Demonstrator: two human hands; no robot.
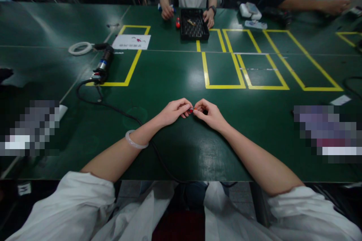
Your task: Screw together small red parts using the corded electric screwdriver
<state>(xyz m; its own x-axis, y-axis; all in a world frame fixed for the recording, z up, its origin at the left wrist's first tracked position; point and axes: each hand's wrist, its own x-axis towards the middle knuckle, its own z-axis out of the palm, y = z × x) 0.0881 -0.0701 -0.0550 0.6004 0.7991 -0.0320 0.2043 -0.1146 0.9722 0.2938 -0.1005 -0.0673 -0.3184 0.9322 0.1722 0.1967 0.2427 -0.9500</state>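
Presently, clock centred on the two hands, 12 pointing straight away from the wearer. Nearest: pale bangle (131,143) on the left wrist, 8 o'clock. Black cable (113,107) comes in from 9 o'clock across the green desk (198,154) and passes under the left forearm.

Centre: left hand (177,111) and right hand (209,113) fingertip to fingertip, both pinched on a small red-and-orange part (191,109), left at the red end, right at the orange. Mostly covered; cannot tell whether one piece or two.

Technique (judgement): steady with the left, make only small moves with the right; keep both ends in line; grip lightly, leaving the middle in sight; stay low so a slip drops short. Avoid dragging the cable.

Farther: yellow tape outlines (225,87) at 1 o'clock; dark tool (106,58) at 10; printed sheet (127,40) at 11. Farthest, 12 o'clock: black tray (195,37), a co-worker's hand (209,18) at its right edge.
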